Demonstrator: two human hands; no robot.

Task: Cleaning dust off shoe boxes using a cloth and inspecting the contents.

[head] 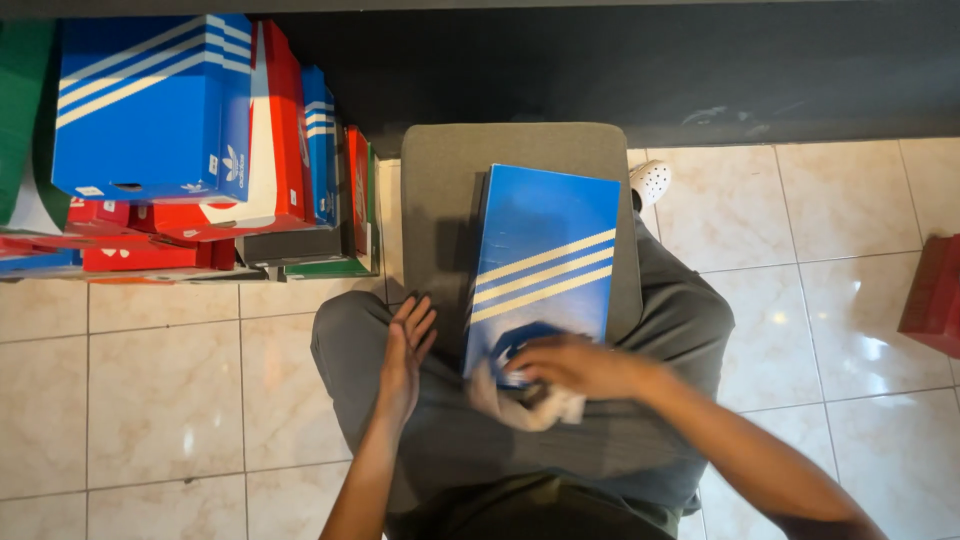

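Observation:
A blue shoebox [545,260] with pale diagonal stripes lies on a grey cushioned stool [440,190] in front of me, its near end over my lap. My right hand [580,365] presses a crumpled white cloth [530,405] against the box's near end. My left hand [408,355] rests flat and open on my left thigh, beside the box's left edge, holding nothing. I sit in grey trousers.
A stack of blue, red and green shoeboxes [190,140] stands at the back left. A white perforated clog [650,182] peeks out behind the stool. A dark red box [935,295] sits at the right edge. A dark wall runs along the back; cream tiles cover the floor.

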